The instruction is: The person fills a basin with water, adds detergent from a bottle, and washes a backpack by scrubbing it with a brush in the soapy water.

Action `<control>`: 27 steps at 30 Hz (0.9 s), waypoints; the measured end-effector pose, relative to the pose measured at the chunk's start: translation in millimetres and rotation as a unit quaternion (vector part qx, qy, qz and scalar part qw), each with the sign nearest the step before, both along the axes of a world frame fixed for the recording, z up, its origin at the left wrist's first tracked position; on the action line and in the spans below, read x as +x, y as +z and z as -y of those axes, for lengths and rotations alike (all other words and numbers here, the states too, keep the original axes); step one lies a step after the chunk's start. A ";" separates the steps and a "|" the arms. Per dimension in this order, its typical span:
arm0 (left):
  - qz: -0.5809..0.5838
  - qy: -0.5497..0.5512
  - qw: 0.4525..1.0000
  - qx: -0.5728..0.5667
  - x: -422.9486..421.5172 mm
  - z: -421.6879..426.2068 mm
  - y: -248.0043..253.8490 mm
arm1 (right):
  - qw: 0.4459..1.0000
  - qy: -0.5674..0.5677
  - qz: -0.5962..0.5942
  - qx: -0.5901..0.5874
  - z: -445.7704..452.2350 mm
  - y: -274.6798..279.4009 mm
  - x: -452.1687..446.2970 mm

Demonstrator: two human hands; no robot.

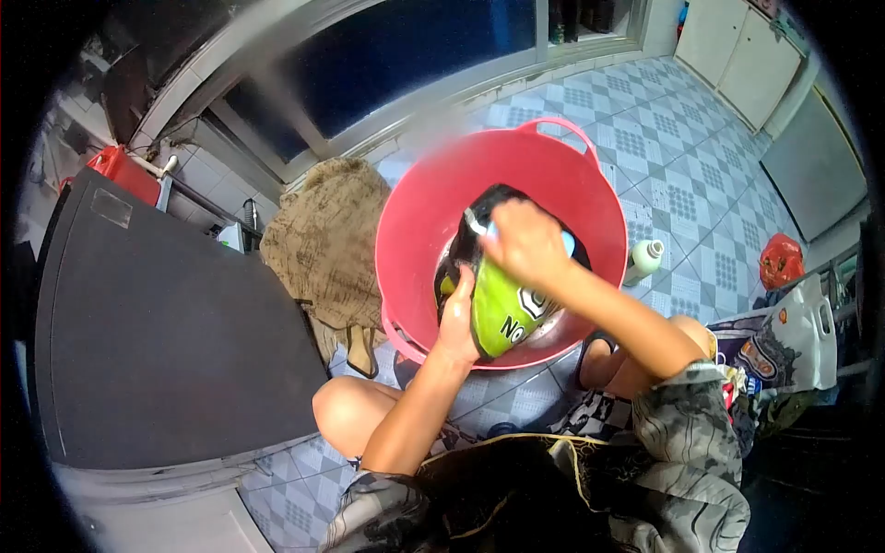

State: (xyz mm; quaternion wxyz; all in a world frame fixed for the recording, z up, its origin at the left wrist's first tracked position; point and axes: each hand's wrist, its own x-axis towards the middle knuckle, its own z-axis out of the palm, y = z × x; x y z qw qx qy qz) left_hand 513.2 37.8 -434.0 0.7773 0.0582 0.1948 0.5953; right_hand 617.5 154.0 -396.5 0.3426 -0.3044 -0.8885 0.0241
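A black and lime-green bag (498,309) with white-and-black lettering is tilted inside a large pink tub (419,212). My left hand (457,318) grips the bag's near left edge, thumb on top and the other fingers hidden behind it. My right hand (525,241) is closed over the bag's upper part, slightly blurred. It holds a light-blue object (568,243), mostly hidden by the fingers, that looks like a scrub brush. A small white piece (474,222) shows at the bag's black part, just left of the right hand. Some wet shine shows at the tub's bottom.
A white bottle (643,261) stands on the tiled floor (678,217) right of the tub. A brown patterned cloth (327,240) drapes at the left, beside a dark cabinet-like block (166,323). Bags (784,336) and a red plastic bag (782,261) lie at the right.
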 end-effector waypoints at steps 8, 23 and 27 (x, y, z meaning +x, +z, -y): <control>-0.047 0.012 0.999 0.006 5.0 0.9 12.1 | 0.995 0.078 -0.023 -0.050 25.2 -8.5 1.5; -0.045 0.076 0.993 -0.079 7.9 -6.3 23.7 | 0.985 0.169 0.037 -0.026 36.5 -2.4 13.9; 0.070 0.010 0.997 0.030 4.8 -9.3 11.6 | 0.992 0.109 -0.021 -0.055 15.9 -10.0 15.7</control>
